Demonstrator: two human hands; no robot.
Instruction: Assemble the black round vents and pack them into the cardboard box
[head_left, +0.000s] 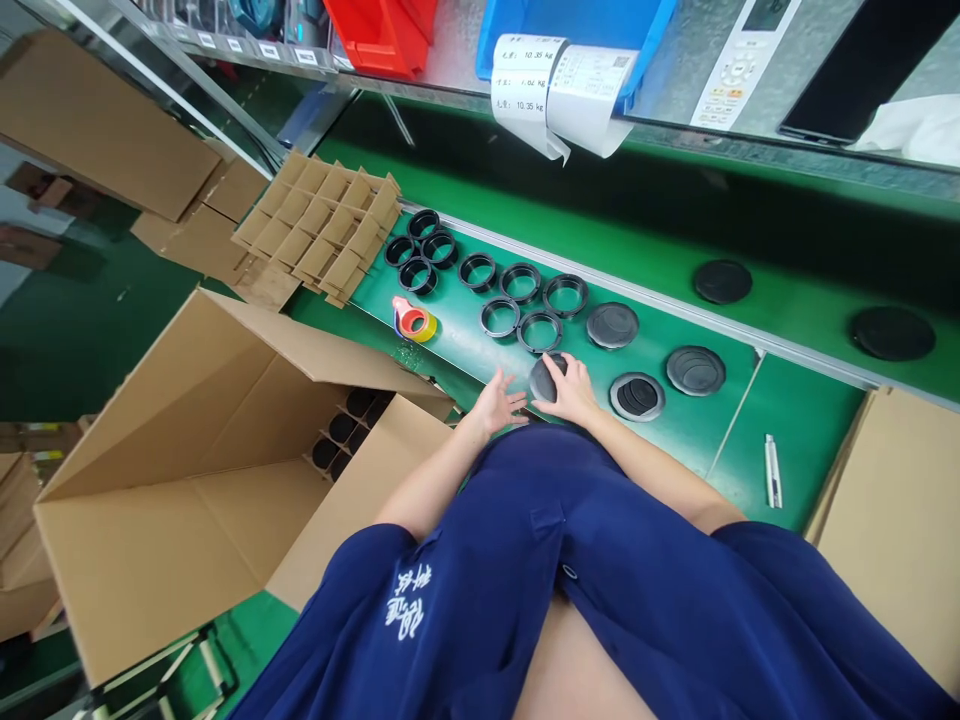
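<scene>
My right hand rests on a dark round disc at the near edge of the green worktable, its fingers curled over it. My left hand lies beside that disc with fingers spread, holding nothing. Just beyond the hands stand several black plastic rings in loose rows. To their right lie round lids, one with a grey rim.
An open cardboard box with dark round parts in its divider cells stands at my left. A cardboard divider grid, a tape dispenser, a pen, two discs on the conveyor belt, and red and blue bins lie around.
</scene>
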